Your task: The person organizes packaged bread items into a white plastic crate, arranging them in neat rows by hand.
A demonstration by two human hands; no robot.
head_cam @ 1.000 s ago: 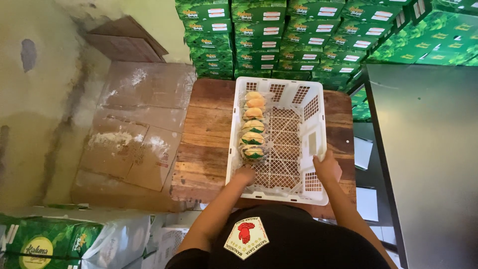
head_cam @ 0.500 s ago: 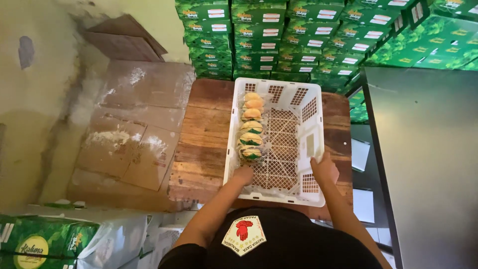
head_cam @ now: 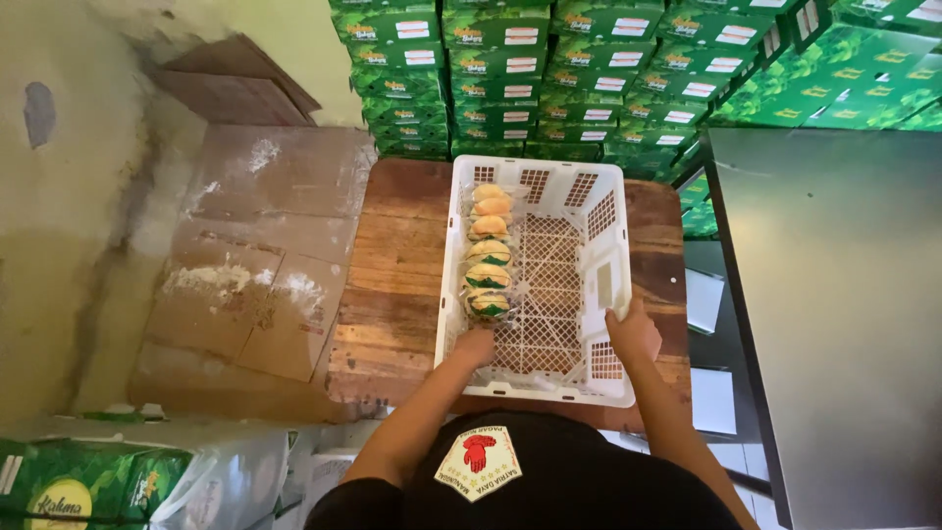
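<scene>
A white plastic lattice crate (head_cam: 599,224) sits on a wooden table (head_cam: 392,285). A row of several wrapped buns (head_cam: 488,257), some with green labels, lies along the crate's left side. My left hand (head_cam: 476,346) rests inside the crate on its floor, just in front of the nearest bun; its fingers are curled and I cannot see whether they hold anything. My right hand (head_cam: 633,334) grips the crate's right wall near the front corner.
Stacked green cartons (head_cam: 589,69) fill the back behind the table. A grey metal surface (head_cam: 834,294) stands at the right. Flattened brown cardboard (head_cam: 255,255) dusted with white powder lies on the floor at the left. Green-printed bags (head_cam: 98,486) lie at the lower left.
Both hands stay at the crate in the same places. Only the view has shifted slightly.
</scene>
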